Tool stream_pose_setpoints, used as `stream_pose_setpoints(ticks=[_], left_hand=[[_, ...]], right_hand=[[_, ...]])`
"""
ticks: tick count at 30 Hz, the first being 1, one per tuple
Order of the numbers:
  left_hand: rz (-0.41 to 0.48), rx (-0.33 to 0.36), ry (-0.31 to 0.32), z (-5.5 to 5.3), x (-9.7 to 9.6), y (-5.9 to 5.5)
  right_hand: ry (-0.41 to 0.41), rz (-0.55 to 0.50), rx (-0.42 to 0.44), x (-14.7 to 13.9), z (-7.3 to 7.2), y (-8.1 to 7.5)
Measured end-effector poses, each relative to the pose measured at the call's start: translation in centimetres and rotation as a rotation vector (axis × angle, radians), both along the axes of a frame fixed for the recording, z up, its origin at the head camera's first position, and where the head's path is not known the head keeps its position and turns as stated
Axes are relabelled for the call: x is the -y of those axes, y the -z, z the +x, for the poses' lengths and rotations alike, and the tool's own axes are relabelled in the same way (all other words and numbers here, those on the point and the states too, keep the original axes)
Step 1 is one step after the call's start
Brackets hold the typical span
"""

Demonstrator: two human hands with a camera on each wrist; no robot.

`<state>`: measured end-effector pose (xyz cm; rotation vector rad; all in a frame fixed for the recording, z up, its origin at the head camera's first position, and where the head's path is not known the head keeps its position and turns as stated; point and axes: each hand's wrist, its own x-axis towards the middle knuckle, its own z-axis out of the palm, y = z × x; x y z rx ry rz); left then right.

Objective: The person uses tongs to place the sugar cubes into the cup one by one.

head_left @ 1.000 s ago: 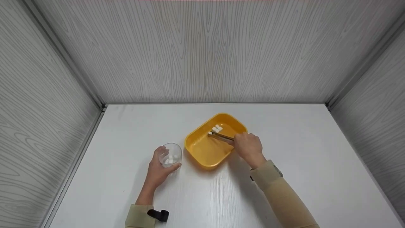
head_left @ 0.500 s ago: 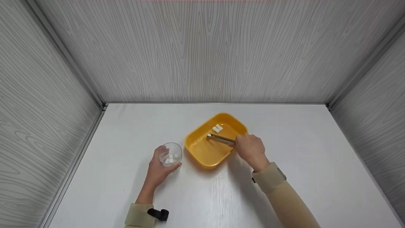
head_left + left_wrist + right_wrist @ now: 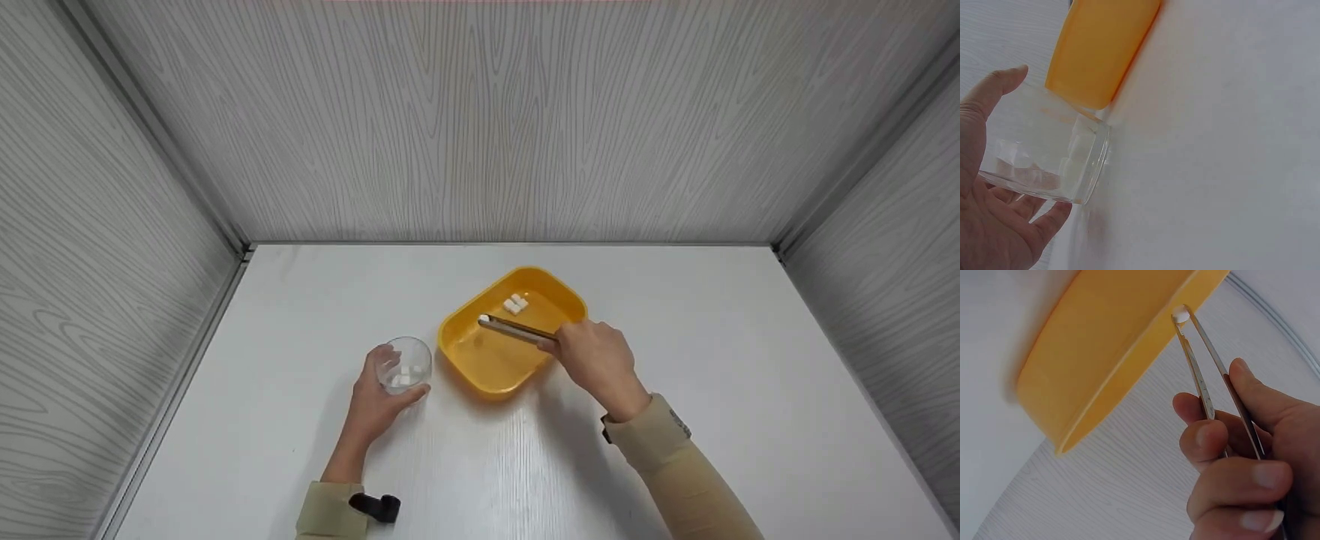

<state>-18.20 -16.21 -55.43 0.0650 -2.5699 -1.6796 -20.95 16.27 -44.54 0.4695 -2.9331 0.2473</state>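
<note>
My left hand [image 3: 379, 397] holds a clear glass [image 3: 406, 365], thumb on one side and fingers round the other. Several white cubes [image 3: 1022, 163] lie inside the glass, which stands on the table. In my right hand [image 3: 598, 360] is a pair of metal tongs [image 3: 1202, 377], squeezed between thumb and curled fingers. The tips of the tongs pinch one small white cube [image 3: 1181, 314]. That cube hangs over the yellow tray [image 3: 499, 379]. Several more white cubes [image 3: 515, 304] sit grouped towards the back of the tray.
The tray stands to the right of the glass, with a small gap between them. White tabletop [image 3: 712, 360] surrounds both. Grey wood-grain panels [image 3: 480, 127] rise at the back and along both sides.
The right hand has drawn the tongs and the pinched cube away from the grouped cubes, leftwards and upwards. The left hand and glass stay in place.
</note>
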Motion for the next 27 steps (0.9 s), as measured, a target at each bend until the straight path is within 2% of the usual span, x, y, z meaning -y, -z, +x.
stream_pose_setpoints(ticks=[3,6,17,27], left_hand=[[-0.003,-0.002,-0.002,0.0,0.0,0.0],[-0.014,0.003,-0.003,0.0,0.0,0.0],[-0.015,0.032,-0.013,0.0,-0.1,-0.2],[0.031,0.028,0.004,0.1,-0.1,-0.2]], right_hand=[[-0.034,-0.010,-0.066,0.2,0.5,-0.3],[-0.058,-0.012,-0.097,0.6,1.0,-0.7],[-0.136,-0.033,-0.101,2.4,2.7,-2.3],[-0.248,-0.090,-0.083,3.9,3.1,-1.6]])
